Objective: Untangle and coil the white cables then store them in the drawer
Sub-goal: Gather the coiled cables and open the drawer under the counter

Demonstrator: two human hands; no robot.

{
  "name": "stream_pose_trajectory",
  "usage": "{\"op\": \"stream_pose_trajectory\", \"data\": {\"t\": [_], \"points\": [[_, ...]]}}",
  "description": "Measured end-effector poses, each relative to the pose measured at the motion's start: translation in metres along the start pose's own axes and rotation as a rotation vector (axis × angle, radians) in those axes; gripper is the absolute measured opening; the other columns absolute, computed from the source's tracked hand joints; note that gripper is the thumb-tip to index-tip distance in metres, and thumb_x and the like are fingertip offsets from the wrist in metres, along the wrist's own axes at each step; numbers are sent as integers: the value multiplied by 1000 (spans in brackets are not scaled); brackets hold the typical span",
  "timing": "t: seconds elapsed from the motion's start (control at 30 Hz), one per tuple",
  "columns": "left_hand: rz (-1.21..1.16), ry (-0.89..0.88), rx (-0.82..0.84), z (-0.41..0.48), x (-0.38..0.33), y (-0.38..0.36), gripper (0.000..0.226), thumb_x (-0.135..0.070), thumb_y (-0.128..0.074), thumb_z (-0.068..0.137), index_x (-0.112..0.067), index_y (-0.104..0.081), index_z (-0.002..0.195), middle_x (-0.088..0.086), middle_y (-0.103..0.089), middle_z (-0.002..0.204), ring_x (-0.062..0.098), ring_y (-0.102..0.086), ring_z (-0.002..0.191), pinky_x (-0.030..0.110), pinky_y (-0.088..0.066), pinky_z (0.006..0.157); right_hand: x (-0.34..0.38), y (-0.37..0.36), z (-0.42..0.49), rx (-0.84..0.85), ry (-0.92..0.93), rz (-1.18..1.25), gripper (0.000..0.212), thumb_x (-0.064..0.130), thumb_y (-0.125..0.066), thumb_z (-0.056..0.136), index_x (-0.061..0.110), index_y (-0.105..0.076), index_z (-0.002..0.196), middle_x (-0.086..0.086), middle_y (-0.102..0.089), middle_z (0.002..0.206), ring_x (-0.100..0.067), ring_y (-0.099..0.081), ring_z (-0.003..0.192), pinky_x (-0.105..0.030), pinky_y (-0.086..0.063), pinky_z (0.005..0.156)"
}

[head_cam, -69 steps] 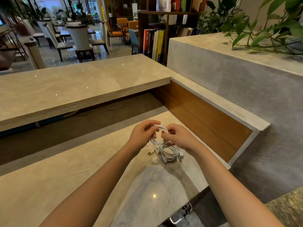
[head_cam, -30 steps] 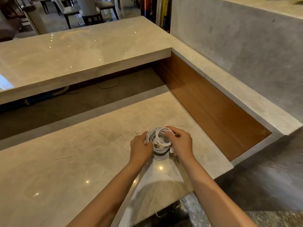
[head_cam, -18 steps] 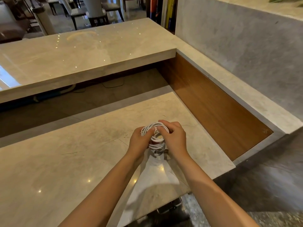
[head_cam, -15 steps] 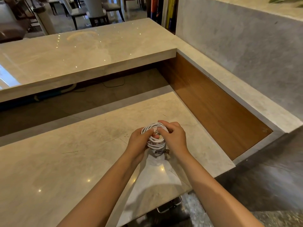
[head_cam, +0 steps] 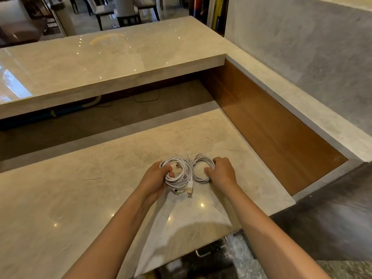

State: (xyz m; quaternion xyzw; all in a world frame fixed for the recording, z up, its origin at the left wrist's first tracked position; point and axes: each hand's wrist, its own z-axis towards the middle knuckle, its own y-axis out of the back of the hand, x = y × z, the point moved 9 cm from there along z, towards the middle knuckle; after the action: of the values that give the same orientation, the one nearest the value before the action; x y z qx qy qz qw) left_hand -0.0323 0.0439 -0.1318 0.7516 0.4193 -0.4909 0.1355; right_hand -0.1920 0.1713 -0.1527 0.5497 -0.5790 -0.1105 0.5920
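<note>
Tabletop (head_cam: 80, 198): pale polished stone; both coils lie flat near its right end.

Left hand (head_cam: 155, 181): grip closed over the left rim of the large coil, with one fingertip showing inside the loop.

Large coil (head_cam: 181, 181): white cable in several turns, touching the small coil on its right.

USB plug (head_cam: 189, 190): white, at the near side where the coils meet, resting on the tabletop.

Thin plug (head_cam: 187, 153): pokes out at the far side between the coils.

Small coil (head_cam: 198, 179): white cable, tighter turns.

Right hand (head_cam: 221, 174): grip curled over the small coil's right rim.

Metal handle (head_cam: 210, 249): below the tabletop's near edge.

Wood panel (head_cam: 271, 137): upright along the tabletop's right side.
</note>
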Motion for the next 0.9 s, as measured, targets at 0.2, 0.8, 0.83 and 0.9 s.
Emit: {"op": "stream_pose_trajectory", "data": {"t": [0.2, 0.8, 0.83, 0.9], "points": [[181, -62, 87, 8, 1, -38, 27, 4, -38, 91, -2, -63, 83, 7, -65, 69, 12, -58, 58, 26, -45, 61, -4, -4, -4, 37, -92, 305, 11, 8, -60, 80, 7, -70, 78, -5, -65, 74, -22, -60, 71, -29, -43, 62], [969, -470, 42, 18, 8, -66, 22, -22, -37, 99, -11, -43, 117, 4, -56, 103, 23, -56, 92, 29, -38, 72, -12, -1, -33, -9, -88, 802, 17, 12, -62, 88, 2, -72, 97, -11, -72, 86, -20, -66, 77, -28, -51, 69], [950, -470, 64, 15, 8, -66, 25, -23, -36, 99, -12, -41, 120, 4, -55, 106, 22, -56, 95, 29, -39, 74, -11, 3, -35, -14, -70, 804, 17, 11, -61, 88, 2, -72, 97, -12, -72, 88, -20, -66, 78, -28, -51, 70], [867, -473, 88, 10, 2, -67, 30, -23, -38, 99, -11, -39, 127, 2, -51, 113, 21, -54, 103, 27, -38, 82, -5, 16, -40, -32, -23, 817, 16, 8, -60, 88, 3, -71, 97, -9, -70, 84, -15, -65, 73, -20, -51, 65]]}}
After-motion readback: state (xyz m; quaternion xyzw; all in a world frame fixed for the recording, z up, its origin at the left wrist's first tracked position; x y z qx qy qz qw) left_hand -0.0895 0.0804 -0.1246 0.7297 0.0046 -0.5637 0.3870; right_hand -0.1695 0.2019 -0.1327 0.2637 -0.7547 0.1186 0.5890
